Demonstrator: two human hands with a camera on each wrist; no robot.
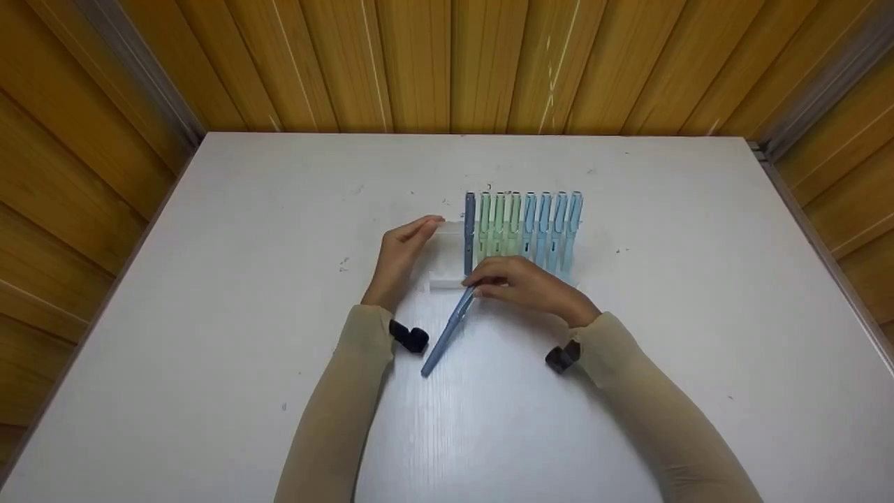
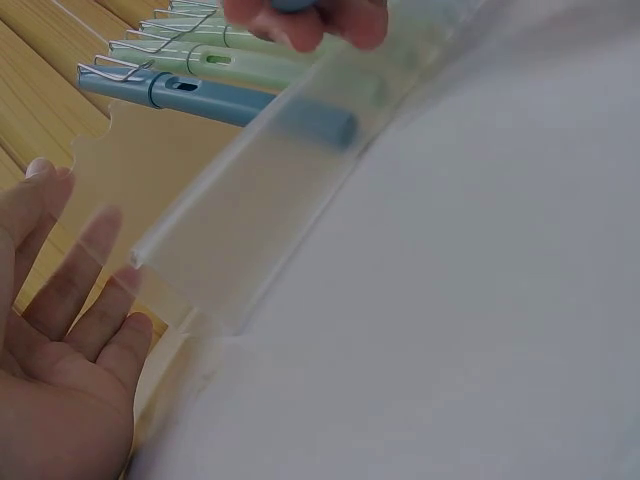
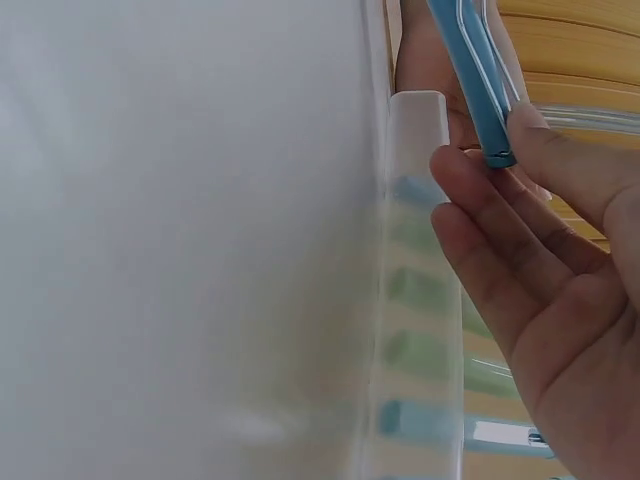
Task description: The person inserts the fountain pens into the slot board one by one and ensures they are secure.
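Note:
A clear pen stand (image 1: 447,284) holds a row of capped pens with wire clips: one dark blue pen (image 1: 469,230) at the left, several green pens (image 1: 499,216), then several light blue pens (image 1: 545,216). My left hand (image 1: 403,258) grips the stand's left edge; in the left wrist view some fingers (image 2: 75,280) show through the clear panel. My right hand (image 1: 527,286) pinches another blue pen (image 1: 448,334) by its clip end, in front of the stand. This pen slants, its other end towards me. The right wrist view shows its cap (image 3: 480,90) between thumb and fingers.
The stand is on a white table (image 1: 230,279) with small dark marks. Wood-look panels (image 1: 419,63) rise behind the table and at both sides. The stand's leftmost part (image 1: 448,251) is a bare clear panel beside the dark blue pen.

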